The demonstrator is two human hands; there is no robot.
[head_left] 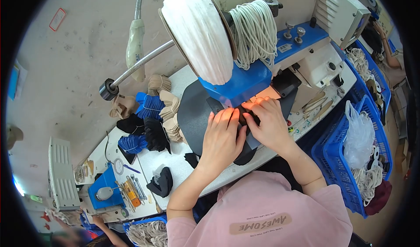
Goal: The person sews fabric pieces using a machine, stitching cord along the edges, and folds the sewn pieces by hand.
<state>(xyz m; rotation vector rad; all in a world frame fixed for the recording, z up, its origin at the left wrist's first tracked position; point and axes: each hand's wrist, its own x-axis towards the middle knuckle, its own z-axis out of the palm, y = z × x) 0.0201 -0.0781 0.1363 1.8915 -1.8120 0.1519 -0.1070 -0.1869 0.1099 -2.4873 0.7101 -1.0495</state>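
My left hand (pixel 224 135) lies at the blue head of a sewing machine (pixel 238 87), its fingers together and pressing down on a black fabric piece (pixel 243 121). Beside it, my right hand (pixel 270 123) pinches the same piece with bent fingers and thumb. Orange light falls on the fingertips, and the exact point under the machine head is hidden. A dark grey plate (pixel 191 115) surrounds the work spot. Above the hands are a large reel of white tape (pixel 197 32) and a hank of white cord (pixel 253 32).
Bundles of blue straps (pixel 149 106), black straps (pixel 155 133) and beige straps (pixel 169 105) lie left on the white table (pixel 183 153). A black cloth piece (pixel 162 182) sits near the front edge. Blue baskets (pixel 323 150) stand right. A lamp (pixel 135 50) hangs left. Other people's arms show at both sides.
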